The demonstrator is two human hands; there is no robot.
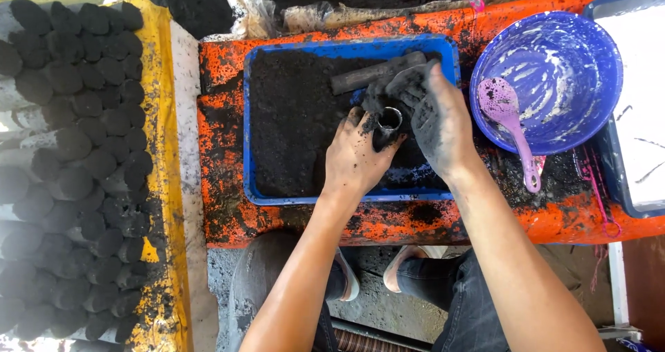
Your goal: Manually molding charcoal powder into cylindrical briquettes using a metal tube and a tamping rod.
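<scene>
While left hand (357, 159) fingers clasp metal tube (388, 119), right hand (433, 120) packs black powder from blue tray (350, 47).

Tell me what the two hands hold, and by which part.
The left hand grips a small metal tube around its lower body, open end up. The right hand cups black powder beside its rim.

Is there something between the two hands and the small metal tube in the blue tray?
Nothing visible. The left hand grips the metal tube from below, and the right hand touches it from the side. Only black powder coats both hands.
</scene>
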